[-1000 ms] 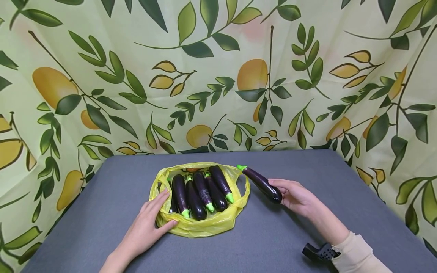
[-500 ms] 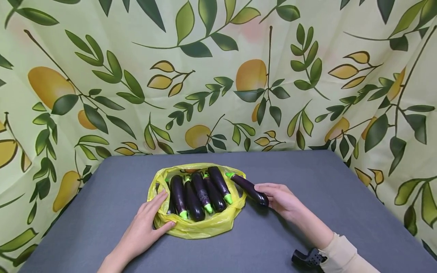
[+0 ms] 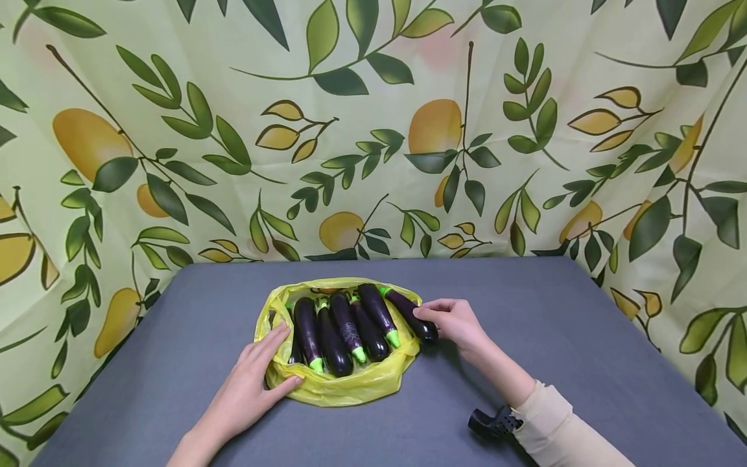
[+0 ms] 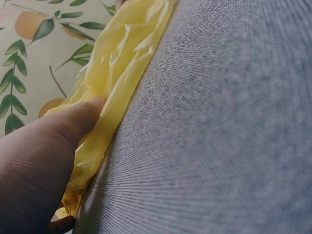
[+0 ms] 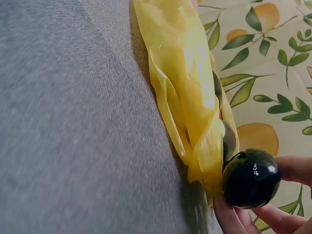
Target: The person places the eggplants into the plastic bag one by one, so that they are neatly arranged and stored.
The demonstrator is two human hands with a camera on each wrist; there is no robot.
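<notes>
A yellow plastic bag lies with its mouth spread wide, and several dark purple eggplants with bright green stem ends lie side by side in it. My right hand pinches one more eggplant by its thick end, over the bag's right rim. Its green tip reaches inside the opening. In the right wrist view the round glossy end of this eggplant shows between thumb and fingers. My left hand rests spread against the bag's left side. The left wrist view has its thumb against the yellow plastic.
A blue-grey cloth covers the table. Behind and at both sides hangs a pale curtain printed with leaves and fruit. A black wrist device juts from the right sleeve above the table.
My right hand has moved left with the eggplant, from beside the bag to over its right rim, and the green tip has come inside the opening. The left hand stays in place.
</notes>
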